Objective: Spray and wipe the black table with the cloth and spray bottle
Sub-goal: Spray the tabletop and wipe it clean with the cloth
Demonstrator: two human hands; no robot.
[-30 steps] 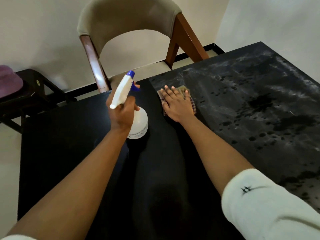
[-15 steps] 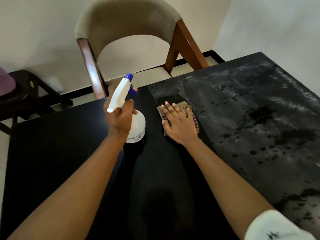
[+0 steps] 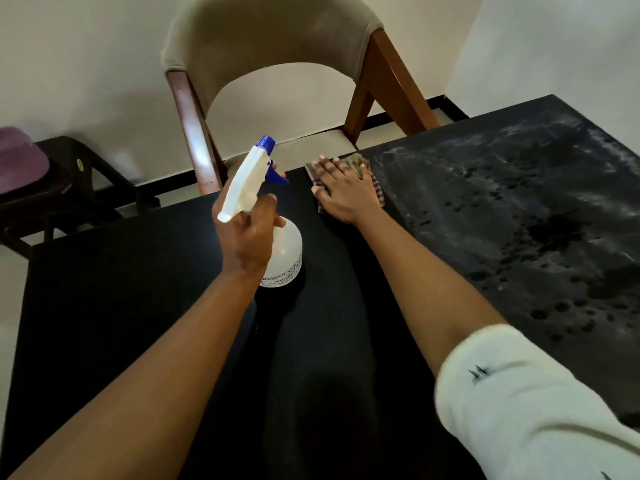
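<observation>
Black and glossy on its left half, the counter point(image 3: 121, 306) carries a grey film dotted with dark droplets across its right half. The right hand point(image 3: 346, 192) lies flat with fingers spread, pressing the checked cloth point(image 3: 377, 188) onto the counter at about 12 o'clock from the wearer. Half a second ago the hand and cloth sat lower, more toward the middle; they have slid away to the far edge, just in front of the chair point(image 3: 270, 57). Judged from that, one wiping stroke has reached its limit along the seam between wiped and filmy surface, and the next pass likely has to turn back or shift toward 2 o'clock, where most of the residue lies.

The left hand point(image 3: 247, 237) keeps a closed grip around the neck of the spray bottle point(image 3: 273, 244), a finger near the blue trigger and the nozzle pointing toward 12 o'clock; whether the bottle's base rests on the counter, I cannot tell.

No room is left beyond the cloth: the far edge is right there. Open surface stretches toward 3 o'clock and toward 9 o'clock, with nothing standing on it. A dark side stand point(image 3: 69, 188) sits off the counter at 10 o'clock.
</observation>
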